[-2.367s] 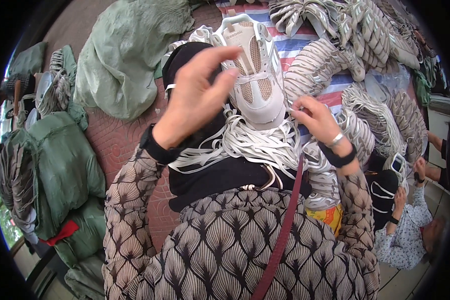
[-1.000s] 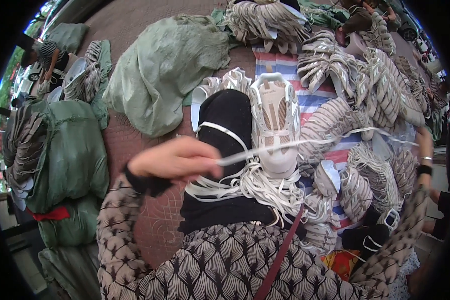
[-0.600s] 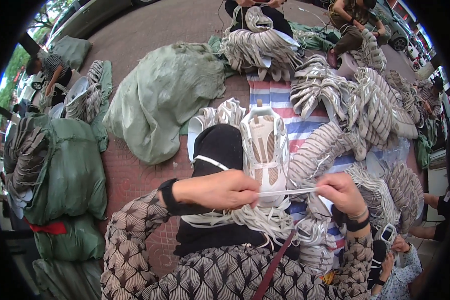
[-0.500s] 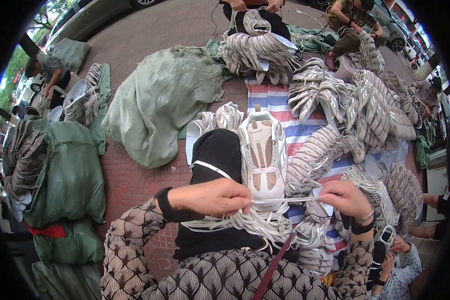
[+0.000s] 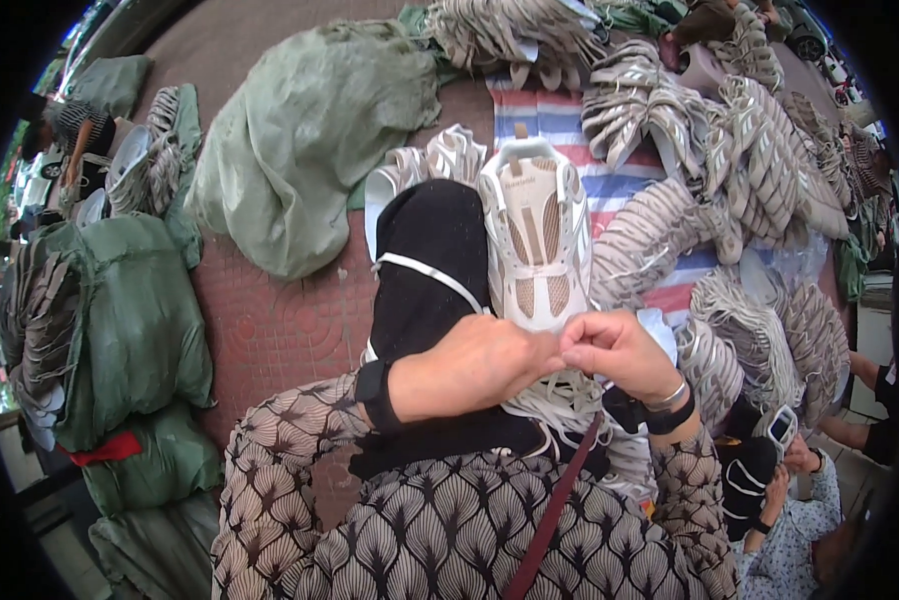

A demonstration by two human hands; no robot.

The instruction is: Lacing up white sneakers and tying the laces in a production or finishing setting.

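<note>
On my lap stands a beige and white shoe upper point(image 5: 537, 235) with mesh panels, its toe end toward me and one lace crossing it. My left hand point(image 5: 492, 362) is closed, fingers pinched, just below the toe end. Touching or nearly touching it, my right hand point(image 5: 618, 350) pinches with thumb and forefinger. The white shoelace held between them half a second ago is now mostly hidden by the fingers. Beneath my hands lies a tangle of loose white laces point(image 5: 560, 402). A white strap point(image 5: 432, 276) crosses the black cloth point(image 5: 425, 230) over my left leg.
Stacked shoe uppers point(image 5: 645, 240) lie to the right on a striped sheet point(image 5: 620, 187), with hanks of pale laces point(image 5: 750, 325) beyond. Green sacks point(image 5: 140, 330) stand left, and a pale green sack point(image 5: 315, 150) lies ahead. Other people work at the left and right edges.
My hands have come together from a wide spread with the lace taut between them. The right moved left, the left moved right and up. The view has tilted down, showing less at the far side.
</note>
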